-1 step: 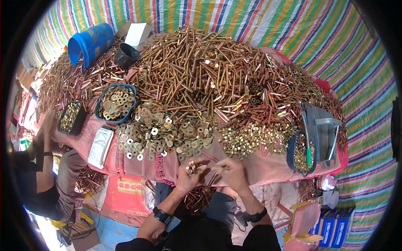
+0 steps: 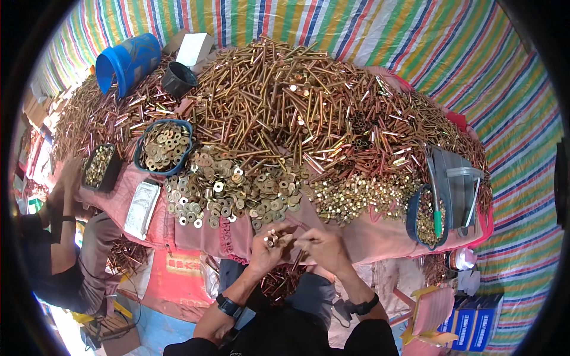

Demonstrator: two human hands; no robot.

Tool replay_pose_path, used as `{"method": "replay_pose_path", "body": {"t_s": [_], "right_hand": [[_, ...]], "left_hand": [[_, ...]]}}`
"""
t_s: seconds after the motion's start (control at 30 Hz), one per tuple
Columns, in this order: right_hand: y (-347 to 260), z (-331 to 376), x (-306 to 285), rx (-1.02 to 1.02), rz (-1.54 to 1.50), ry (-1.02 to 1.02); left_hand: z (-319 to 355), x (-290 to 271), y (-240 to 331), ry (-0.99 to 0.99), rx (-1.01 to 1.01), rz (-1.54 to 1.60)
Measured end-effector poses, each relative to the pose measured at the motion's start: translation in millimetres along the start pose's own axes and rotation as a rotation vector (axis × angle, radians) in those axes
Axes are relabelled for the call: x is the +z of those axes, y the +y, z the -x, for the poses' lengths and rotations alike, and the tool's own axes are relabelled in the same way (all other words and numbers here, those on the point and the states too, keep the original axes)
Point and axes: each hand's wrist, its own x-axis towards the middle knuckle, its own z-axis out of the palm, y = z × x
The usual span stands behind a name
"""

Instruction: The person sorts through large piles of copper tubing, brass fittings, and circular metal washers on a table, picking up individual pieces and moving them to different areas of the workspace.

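My left hand (image 2: 267, 249) is closed around several small copper-coloured metal pieces (image 2: 272, 239), whose round hollow-looking ends show above the fingers. Close beside it, my right hand (image 2: 323, 246) has its fingers bent toward the left one. Its fingertips are blurred, and whatever they hold is too small to make out. Thin copper-coloured rods (image 2: 297, 258) show below and between the hands. Both hands are over the near edge of the pink cloth (image 2: 368, 234). Beyond them lie a heap of flat washers (image 2: 237, 187) and a pile of small brass-coloured nuts (image 2: 362, 196).
A large mound of metal rods and tubes (image 2: 267, 107) covers the back. Blue tubs hold washers (image 2: 163, 147) and nuts (image 2: 428, 222); a grey scoop-like container (image 2: 454, 184) stands at right. Another person's arm (image 2: 65, 207) is at left beside a black tray (image 2: 101, 167).
My right hand has shifted slightly left, its fingers now nearer the left hand. The left hand stays in place with its metal pieces.
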Motion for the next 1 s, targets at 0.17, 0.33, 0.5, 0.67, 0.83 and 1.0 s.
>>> {"method": "replay_pose_path", "body": {"t_s": [0.17,0.33,0.5,0.67,0.83,1.0], "right_hand": [[-3,-44,-17,-0.291,0.502,0.155],[11,-127,-44,-0.324,0.756,0.288],[19,-182,-48,-0.039,0.998,0.032],[18,-206,-47,0.06,1.068,-0.092],[4,-206,-47,0.103,1.047,-0.152],[-15,-146,-59,0.062,0.232,-0.094]], "left_hand": [[-1,-2,-3,0.018,0.084,-0.075],[3,-8,5,-0.07,-0.001,-0.044],[5,2,-2,-0.004,0.019,0.155],[9,8,-24,0.024,0.053,0.175],[11,9,-24,0.113,0.106,0.0],[4,18,-12,0.206,-0.051,0.093]]}}
